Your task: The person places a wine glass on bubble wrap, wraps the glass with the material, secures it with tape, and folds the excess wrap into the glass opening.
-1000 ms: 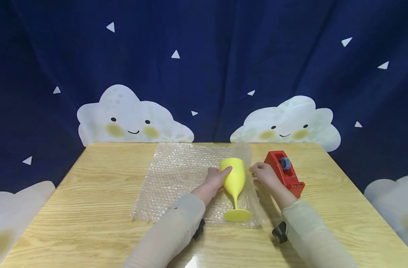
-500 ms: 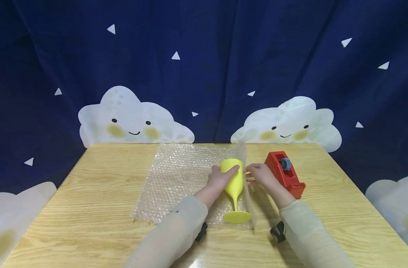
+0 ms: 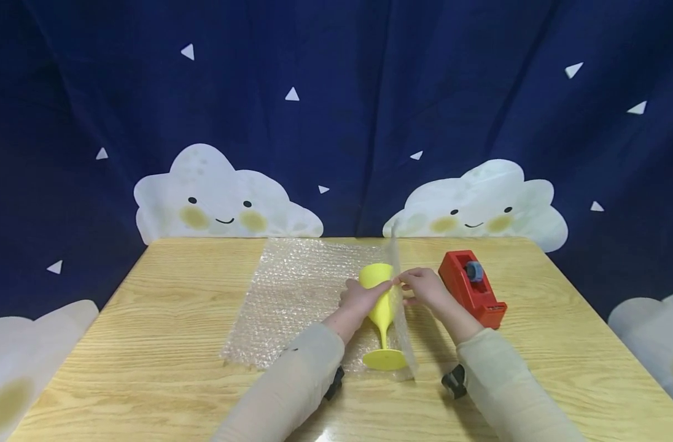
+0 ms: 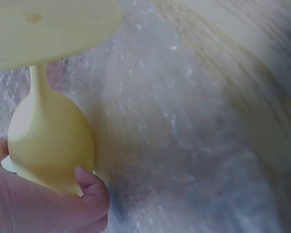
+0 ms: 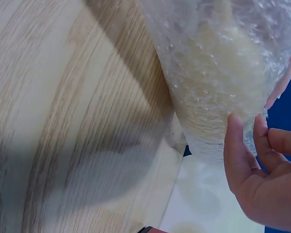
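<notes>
A yellow goblet (image 3: pixel 382 312) lies on a sheet of bubble wrap (image 3: pixel 298 294), its round base toward the person. The left hand (image 3: pixel 360 302) grips the goblet's bowl; in the left wrist view, fingers and thumb of that hand (image 4: pixel 53 199) curl round the yellow bowl (image 4: pixel 53 141). At the goblet's right side the right hand (image 3: pixel 429 288) holds the raised edge of the wrap. From the right wrist view, the wrap (image 5: pixel 218 82) stands between the goblet and the right hand (image 5: pixel 266 174), whose fingertips pinch its edge.
A red tape dispenser (image 3: pixel 471 288) with a blue roll stands on the wooden table (image 3: pixel 165 344), right of the right hand. Behind the table's far edge hangs a dark blue curtain (image 3: pixel 336 123) with smiling clouds and white triangles.
The wrap's right edge has risen and folded leftward against the goblet, with the right hand moving left along with it. The left hand's thumb has shifted right across the bowl.
</notes>
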A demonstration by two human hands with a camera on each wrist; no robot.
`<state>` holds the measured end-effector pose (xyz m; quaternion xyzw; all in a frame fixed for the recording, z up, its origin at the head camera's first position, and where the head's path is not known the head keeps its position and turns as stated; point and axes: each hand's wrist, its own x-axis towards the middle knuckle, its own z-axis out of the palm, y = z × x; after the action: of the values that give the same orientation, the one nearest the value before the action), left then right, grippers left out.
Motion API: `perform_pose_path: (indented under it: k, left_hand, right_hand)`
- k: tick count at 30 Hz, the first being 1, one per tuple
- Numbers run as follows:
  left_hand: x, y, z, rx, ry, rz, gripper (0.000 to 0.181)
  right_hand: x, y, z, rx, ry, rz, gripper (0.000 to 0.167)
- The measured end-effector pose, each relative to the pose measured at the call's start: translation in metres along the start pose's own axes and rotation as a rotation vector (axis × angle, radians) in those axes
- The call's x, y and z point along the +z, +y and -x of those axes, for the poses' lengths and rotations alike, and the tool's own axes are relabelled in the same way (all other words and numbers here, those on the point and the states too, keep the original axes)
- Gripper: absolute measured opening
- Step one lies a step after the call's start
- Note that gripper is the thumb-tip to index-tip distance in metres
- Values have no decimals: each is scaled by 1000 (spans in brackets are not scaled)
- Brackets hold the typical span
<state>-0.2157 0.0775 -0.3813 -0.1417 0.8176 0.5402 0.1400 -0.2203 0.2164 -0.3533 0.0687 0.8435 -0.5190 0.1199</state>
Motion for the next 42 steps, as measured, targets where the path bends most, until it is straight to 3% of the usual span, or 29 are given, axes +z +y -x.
perform_pose_path:
  k: [9,14,24,32,42]
  left_hand:
    - [-6,-6,-5,22,-30,113,87]
    - [-7,-9,-8,30,-56,147,85]
    - [-15,-14,-13,9,-82,225,85]
    - [-25,-17,-18,-1,-166,256,59]
    - [-34,-19,-19,-21,-213,320,58]
  right_hand:
    - [-5,2,-3,12,-39,-85,39]
    - [-8,10,-5,63,-10,-130,42]
    - [-7,25,-11,87,-62,-37,44]
    - [1,26,-15,122,-102,-38,57]
    - [9,22,-19,148,-112,25,71]
